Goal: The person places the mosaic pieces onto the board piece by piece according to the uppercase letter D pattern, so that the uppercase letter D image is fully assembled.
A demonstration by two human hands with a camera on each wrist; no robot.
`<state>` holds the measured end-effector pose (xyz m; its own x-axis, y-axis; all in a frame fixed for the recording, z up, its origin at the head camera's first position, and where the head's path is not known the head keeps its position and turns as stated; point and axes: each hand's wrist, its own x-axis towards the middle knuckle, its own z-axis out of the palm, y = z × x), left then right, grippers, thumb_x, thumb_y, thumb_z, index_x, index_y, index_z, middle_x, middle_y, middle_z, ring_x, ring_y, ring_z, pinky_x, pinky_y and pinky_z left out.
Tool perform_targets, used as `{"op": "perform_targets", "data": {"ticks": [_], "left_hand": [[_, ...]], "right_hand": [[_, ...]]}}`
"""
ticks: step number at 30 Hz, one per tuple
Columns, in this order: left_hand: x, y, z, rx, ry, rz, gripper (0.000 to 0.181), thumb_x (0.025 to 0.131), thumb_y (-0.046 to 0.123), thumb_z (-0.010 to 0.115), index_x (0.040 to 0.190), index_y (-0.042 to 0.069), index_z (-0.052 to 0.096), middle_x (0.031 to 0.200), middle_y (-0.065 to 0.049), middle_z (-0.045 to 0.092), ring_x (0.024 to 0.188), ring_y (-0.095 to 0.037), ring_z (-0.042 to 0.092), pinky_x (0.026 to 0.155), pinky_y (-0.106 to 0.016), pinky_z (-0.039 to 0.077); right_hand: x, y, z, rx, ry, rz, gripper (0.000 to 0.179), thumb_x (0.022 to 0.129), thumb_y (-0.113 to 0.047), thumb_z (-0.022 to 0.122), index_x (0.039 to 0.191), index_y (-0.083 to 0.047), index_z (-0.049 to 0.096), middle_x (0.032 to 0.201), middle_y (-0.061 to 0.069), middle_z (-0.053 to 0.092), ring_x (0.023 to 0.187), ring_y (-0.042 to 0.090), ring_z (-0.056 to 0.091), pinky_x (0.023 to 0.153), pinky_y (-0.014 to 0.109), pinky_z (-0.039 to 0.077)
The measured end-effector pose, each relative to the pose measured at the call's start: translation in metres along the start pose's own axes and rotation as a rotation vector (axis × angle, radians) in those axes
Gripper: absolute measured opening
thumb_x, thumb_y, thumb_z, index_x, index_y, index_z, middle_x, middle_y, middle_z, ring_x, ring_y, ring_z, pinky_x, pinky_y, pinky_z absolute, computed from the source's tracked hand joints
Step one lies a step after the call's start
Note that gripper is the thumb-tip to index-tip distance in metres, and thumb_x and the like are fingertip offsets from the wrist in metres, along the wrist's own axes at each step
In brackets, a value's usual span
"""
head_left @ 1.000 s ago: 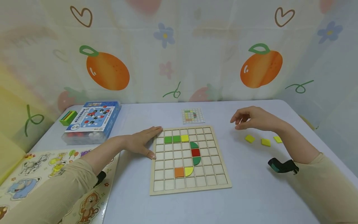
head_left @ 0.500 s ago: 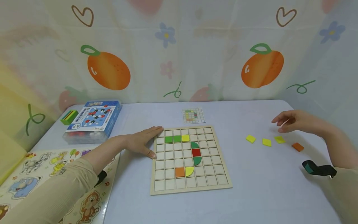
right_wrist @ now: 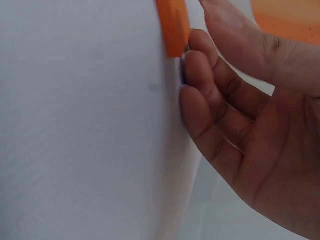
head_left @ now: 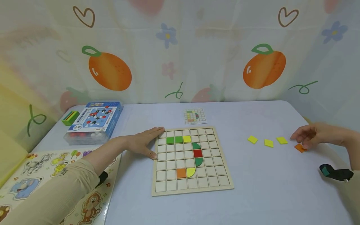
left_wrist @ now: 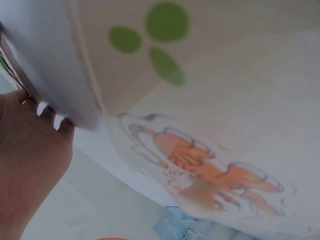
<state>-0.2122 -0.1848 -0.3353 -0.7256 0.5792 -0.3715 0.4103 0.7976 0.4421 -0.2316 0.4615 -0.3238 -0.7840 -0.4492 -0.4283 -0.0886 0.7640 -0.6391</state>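
A square wooden grid board (head_left: 166, 193) lies mid-table, with green, yellow, red and orange pieces set in some of its cells. My left hand (head_left: 140, 145) rests along the board's left edge, fingers stretched out and thumb at the frame. At the far right, my right hand (head_left: 316, 136) is over a loose orange tile (head_left: 299, 148), with loosely bent fingers right at it. The right wrist view shows the orange tile (right_wrist: 174, 27) flat on the table beside the fingertips, the thumb a little apart. Several yellow tiles (head_left: 268, 143) lie left of that hand.
Behind the board lies a small printed pattern card (head_left: 195, 116). A boxed molecule model set (head_left: 92, 122) and a green block (head_left: 70, 118) stand at the back left. An animal picture board (head_left: 92, 206) lies front left, under the left forearm.
My right hand has moved right and down, past the yellow tiles to the orange tile, now partly covered by its fingers. The left hand has stayed at the board's edge.
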Motion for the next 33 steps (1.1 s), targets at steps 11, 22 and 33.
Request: {"op": "perform_targets", "data": {"ticks": [11, 22, 33], "left_hand": [[0.001, -0.002, 0.001, -0.003, 0.002, 0.0, 0.118, 0.078, 0.053, 0.077, 0.16, 0.01, 0.004, 0.169, -0.013, 0.0, 0.156, -0.04, -0.004, 0.126, -0.059, 0.007], [-0.001, 0.004, -0.001, 0.002, 0.003, -0.002, 0.113, 0.081, 0.047, 0.077, 0.159, 0.006, 0.006, 0.168, -0.017, 0.004, 0.156, -0.042, -0.002, 0.126, -0.059, 0.008], [-0.002, 0.002, -0.001, -0.013, 0.006, 0.011, 0.115, 0.08, 0.048, 0.077, 0.159, 0.005, 0.006, 0.168, -0.019, 0.002, 0.154, -0.045, -0.002, 0.125, -0.062, 0.008]], "right_hand": [[0.004, 0.006, 0.003, 0.036, -0.099, -0.103, 0.028, 0.082, 0.0, 0.067, 0.109, -0.005, 0.065, 0.079, -0.003, 0.052, 0.074, 0.018, 0.051, 0.057, 0.026, 0.042], [0.009, -0.004, 0.005, -0.08, -0.077, -0.058, 0.026, 0.074, -0.004, 0.073, 0.099, -0.002, 0.064, 0.077, -0.005, 0.051, 0.07, 0.014, 0.048, 0.057, 0.021, 0.044], [0.011, -0.016, 0.009, -0.128, -0.035, 0.042, 0.026, 0.07, -0.005, 0.074, 0.088, 0.001, 0.057, 0.085, -0.005, 0.058, 0.072, 0.007, 0.05, 0.063, 0.021, 0.046]]}}
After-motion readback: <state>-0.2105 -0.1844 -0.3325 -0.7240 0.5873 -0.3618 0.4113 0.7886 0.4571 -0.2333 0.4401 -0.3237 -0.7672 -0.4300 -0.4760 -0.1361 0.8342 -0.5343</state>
